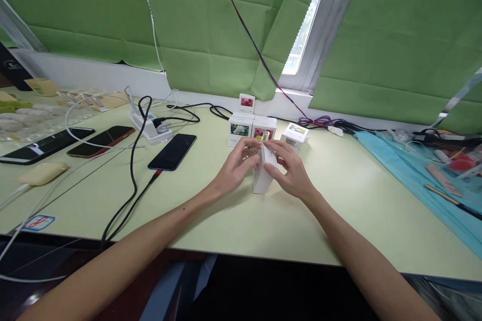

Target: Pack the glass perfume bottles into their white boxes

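Observation:
Both my hands are round a small white box (262, 178) that stands upright on the pale table (222, 220). My left hand (241, 163) has its fingers curled at the box's left side, near the top. From the right, my right hand (288, 165) grips the box's upper part between thumb and fingers. A small shiny gold-and-clear piece (265, 135) shows at the top between my fingertips; its lower part is hidden. Just behind stand white boxes with flower pictures, one with white flowers (240, 129) and one with pink flowers (268, 123).
Another white box (295, 135) lies behind my right hand. Phones (172, 152), a power strip (150, 128) and looping cables (131, 175) are on the left. Light-blue plastic sheeting (406, 165) with a brush (452, 201) covers the right side. Green cloth (211, 25) hangs behind.

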Tool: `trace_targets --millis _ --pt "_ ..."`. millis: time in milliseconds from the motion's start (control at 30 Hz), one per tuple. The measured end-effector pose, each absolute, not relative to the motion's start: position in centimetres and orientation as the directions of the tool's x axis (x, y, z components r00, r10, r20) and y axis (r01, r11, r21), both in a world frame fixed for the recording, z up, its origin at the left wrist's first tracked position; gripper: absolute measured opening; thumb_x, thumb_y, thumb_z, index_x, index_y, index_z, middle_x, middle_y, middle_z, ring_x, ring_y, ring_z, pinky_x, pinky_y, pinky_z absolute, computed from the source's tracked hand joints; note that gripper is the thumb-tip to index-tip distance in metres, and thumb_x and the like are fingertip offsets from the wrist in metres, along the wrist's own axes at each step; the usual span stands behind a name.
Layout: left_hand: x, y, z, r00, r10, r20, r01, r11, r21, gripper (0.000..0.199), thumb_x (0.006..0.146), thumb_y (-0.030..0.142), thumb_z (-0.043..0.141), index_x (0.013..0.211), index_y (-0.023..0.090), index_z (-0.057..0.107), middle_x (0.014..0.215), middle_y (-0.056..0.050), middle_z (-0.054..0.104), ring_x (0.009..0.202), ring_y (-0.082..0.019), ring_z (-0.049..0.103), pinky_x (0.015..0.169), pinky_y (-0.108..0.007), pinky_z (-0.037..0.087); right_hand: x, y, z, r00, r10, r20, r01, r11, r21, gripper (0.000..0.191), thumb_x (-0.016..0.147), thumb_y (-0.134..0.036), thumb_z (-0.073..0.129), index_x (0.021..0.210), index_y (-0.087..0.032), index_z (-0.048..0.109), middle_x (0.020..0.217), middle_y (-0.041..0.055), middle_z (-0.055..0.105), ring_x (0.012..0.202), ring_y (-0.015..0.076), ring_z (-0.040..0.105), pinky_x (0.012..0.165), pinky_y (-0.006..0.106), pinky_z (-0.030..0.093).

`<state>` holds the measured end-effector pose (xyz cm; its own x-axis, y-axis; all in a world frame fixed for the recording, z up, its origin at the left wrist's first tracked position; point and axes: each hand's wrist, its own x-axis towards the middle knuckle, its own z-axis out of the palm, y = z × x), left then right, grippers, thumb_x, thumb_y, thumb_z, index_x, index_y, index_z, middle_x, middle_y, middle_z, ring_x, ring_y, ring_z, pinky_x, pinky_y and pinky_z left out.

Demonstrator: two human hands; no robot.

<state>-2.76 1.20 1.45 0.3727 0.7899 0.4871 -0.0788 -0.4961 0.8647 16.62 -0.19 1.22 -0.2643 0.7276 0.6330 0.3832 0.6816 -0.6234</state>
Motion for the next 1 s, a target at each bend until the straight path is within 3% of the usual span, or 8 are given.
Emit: trace_targets --millis 333,767,1000 --pt "-2.31 1.92 0.84 0.301 0.906 0.297 -0.05 -0.296 0.954 0.037 0.087 0.045 0.074 0.109 0.023 0.054 0.103 -0.002 0.054 0.08 -0.011 0.062 0.072 -0.027 0.056 16.45 -0.28 1.16 -0.261 0.74 0.62 0.399 0.668 -0.628 0.046 0.094 -0.047 0.064 0.134 -0.025 0.062 0.137 0.0147 0.06 0.109 0.0259 0.064 0.075 0.038 0.063" --pt "-2.5 2.02 0.77 0.32 0.908 0.272 -0.055 -0.268 0.962 0.035 0.088 0.044 0.073 0.11 0.024 0.054 0.102 0.0 0.054 0.08 -0.01 0.063 0.074 -0.026 0.054 16.39 -0.36 1.3 -0.267 0.743 0.613 0.391 0.665 -0.636 0.046 0.094 -0.047 0.064 0.135 -0.024 0.062 0.138 0.0146 0.06 0.111 0.026 0.064 0.077 0.038 0.063" --pt "-2.46 1.85 1.18 0.304 0.924 0.233 -0.057 -0.227 0.972 0.035 0.087 0.048 0.073 0.107 0.024 0.056 0.094 0.001 0.054 0.076 -0.012 0.062 0.072 -0.029 0.053 16.44 -0.26 1.07 -0.292 0.738 0.609 0.374 0.674 -0.637 0.052 0.094 -0.047 0.066 0.14 -0.025 0.06 0.144 0.014 0.058 0.125 0.0287 0.061 0.085 0.039 0.064"
